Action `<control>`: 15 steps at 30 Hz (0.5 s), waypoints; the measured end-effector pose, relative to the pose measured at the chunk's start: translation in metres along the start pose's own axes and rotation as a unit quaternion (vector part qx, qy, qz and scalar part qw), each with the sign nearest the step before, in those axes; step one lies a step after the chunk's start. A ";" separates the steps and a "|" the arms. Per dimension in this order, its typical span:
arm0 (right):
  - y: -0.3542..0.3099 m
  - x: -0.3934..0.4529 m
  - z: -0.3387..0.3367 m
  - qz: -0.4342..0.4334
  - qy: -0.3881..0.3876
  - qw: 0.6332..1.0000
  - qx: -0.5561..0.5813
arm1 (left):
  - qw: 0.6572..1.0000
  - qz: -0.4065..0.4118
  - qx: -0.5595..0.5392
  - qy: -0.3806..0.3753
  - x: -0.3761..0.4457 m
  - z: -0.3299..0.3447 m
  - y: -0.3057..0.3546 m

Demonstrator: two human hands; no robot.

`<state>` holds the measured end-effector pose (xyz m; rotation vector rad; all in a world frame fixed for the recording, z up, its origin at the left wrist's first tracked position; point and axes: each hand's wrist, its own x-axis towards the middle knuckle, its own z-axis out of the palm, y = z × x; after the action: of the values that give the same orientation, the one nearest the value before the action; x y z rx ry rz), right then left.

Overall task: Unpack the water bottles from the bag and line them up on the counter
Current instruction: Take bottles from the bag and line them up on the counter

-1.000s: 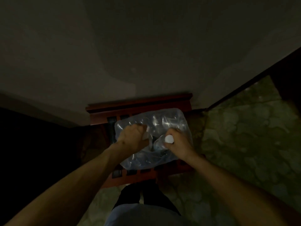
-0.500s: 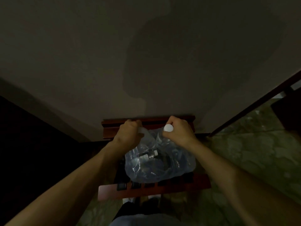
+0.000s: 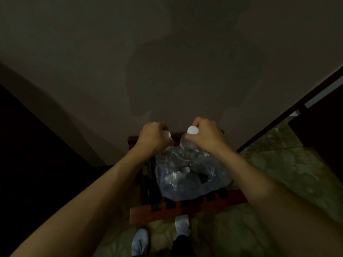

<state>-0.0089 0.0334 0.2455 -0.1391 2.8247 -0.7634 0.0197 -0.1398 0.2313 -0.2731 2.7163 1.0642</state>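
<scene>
A clear plastic bag (image 3: 191,180) holding several water bottles rests on a low red wooden slatted rack (image 3: 187,208). My left hand (image 3: 153,140) grips the neck of a clear bottle with a white cap (image 3: 166,134). My right hand (image 3: 205,135) grips the neck of a second clear bottle with a white cap (image 3: 192,130). Both bottles stand upright, with their lower parts still down in the bag's mouth. More bottle caps show dimly inside the bag.
A plain grey wall (image 3: 167,62) rises right behind the rack. Patterned green floor (image 3: 278,173) spreads to the right and below. My white shoes (image 3: 141,242) stand just before the rack. A dark door frame (image 3: 289,110) runs at the right; the left is in deep shadow.
Both hands have risen from the bag's mouth. The left hand now holds a capped bottle as well, and both bottles are lifted higher out of the bag.
</scene>
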 end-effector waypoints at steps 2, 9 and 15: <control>-0.021 -0.011 -0.002 -0.004 0.025 1.000 0.019 | 1.000 0.026 0.013 0.008 -0.012 -0.025 -0.005; -0.095 -0.047 -0.016 -0.070 0.080 0.993 0.048 | 0.997 0.059 -0.004 0.046 -0.055 -0.102 -0.006; -0.149 -0.078 -0.030 -0.128 0.101 0.985 0.054 | 0.990 0.068 -0.012 0.125 -0.106 -0.159 -0.007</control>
<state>0.0658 -0.0685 0.3600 -0.4373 2.9827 -1.0393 0.1032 -0.2438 0.3682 -0.2422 2.9848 1.1708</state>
